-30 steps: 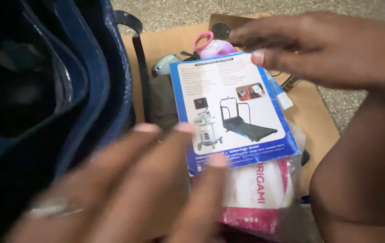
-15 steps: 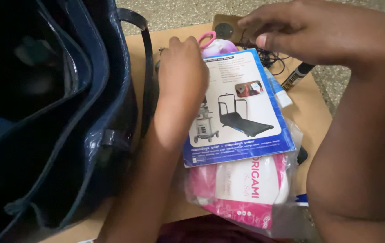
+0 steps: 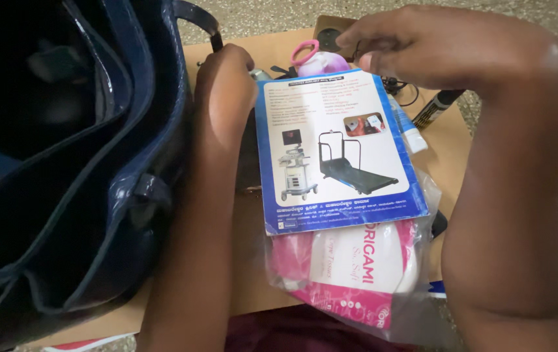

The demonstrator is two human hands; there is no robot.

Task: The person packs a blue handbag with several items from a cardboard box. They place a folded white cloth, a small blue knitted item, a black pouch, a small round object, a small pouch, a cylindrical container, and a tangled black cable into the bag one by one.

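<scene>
At the left edge of the cardboard sheet an open navy bag of glossy, crinkled leather-like material is seen, soft-walled and sagging, with a strap looped at the top. Just beside it the left hand is curled knuckles-up over a dark olive pouch and a small grey object; whether anything is actually gripped cannot be told. A thin glossy booklet, blue-bordered with pictures of machines, is laid across the middle of the cardboard. It is judged light, flexible and slightly slippery, best pinched at a free corner or along its lower edge. Beneath it a clear plastic bag holding a soft pink-and-white packet is seen, likely crinkly and yielding. At the far edge the right hand is bent, fingertips pinched together above a pink-ringed lilac bottle and thin black cable; a marker lies at the right edge.
</scene>
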